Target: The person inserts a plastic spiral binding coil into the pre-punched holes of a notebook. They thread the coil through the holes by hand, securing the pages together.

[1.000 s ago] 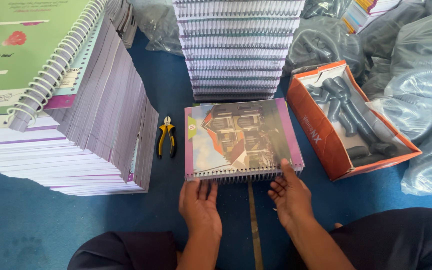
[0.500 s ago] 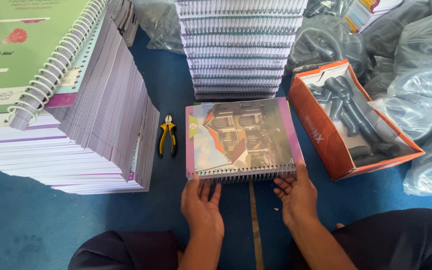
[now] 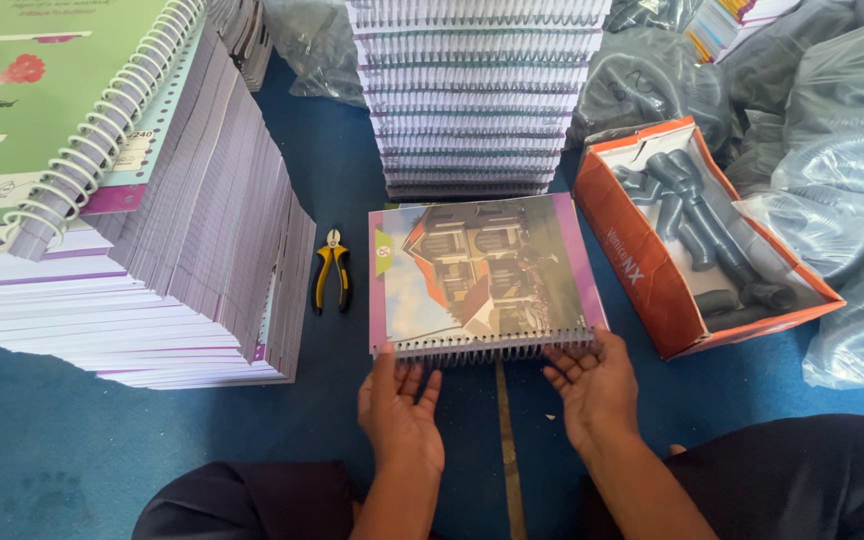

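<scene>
**K:** Checking hands. Left hand [image 3: 399, 415] and right hand [image 3: 592, 385] sit apart, palms up, fingers spread, fingertips at the spiral edge of the notebook [image 3: 482, 272]. Neither is clamped on it.

**M:** Notebook position?

**K:** Flat on the blue floor [image 3: 72, 440], centre, wire binding toward the person. House picture on the cover, purple border.

**M:** Surroundings?

**K:** Yellow-handled pliers [image 3: 332, 272] just left of it, not touching. Tall leaning stack of bound books [image 3: 172, 250] further left. Second stack [image 3: 472, 95] directly behind the notebook. Orange box [image 3: 652, 270] of grey plastic coils [image 3: 702, 230] on the right, near the right hand. Plastic bags [image 3: 842, 160] behind that.
</scene>
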